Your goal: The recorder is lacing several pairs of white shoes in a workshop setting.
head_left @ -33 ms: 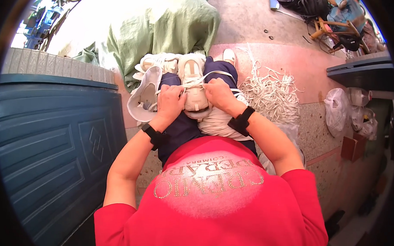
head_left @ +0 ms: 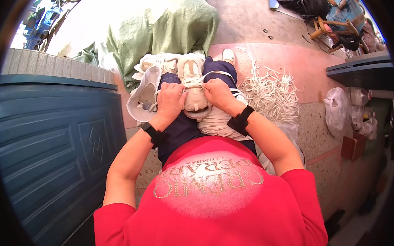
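Note:
A beige sneaker point(head_left: 196, 99) lies across my lap with its toe pointing away from me. White shoelaces point(head_left: 192, 82) run over its tongue. My left hand point(head_left: 169, 100) is closed at the shoe's left edge, thumb and fingers pinching a lace there. On the other side my right hand point(head_left: 219, 94) pinches a lace end, and a loop of it arcs over my right thigh. Left of my left hand rests a pale grey shoe point(head_left: 140, 100) with its opening showing. More whitish shoes point(head_left: 164, 62) are bunched just beyond it.
A tangled heap of white laces point(head_left: 274, 93) covers the floor to the right. Green sheeting point(head_left: 174, 24) drapes a large bulk ahead. A blue panelled door point(head_left: 53, 148) stands at left. Plastic bags point(head_left: 336, 110) and a brown box point(head_left: 353, 146) sit at right.
Both hands have shifted only very slightly, still at the laces. The shoe and everything around it look the same.

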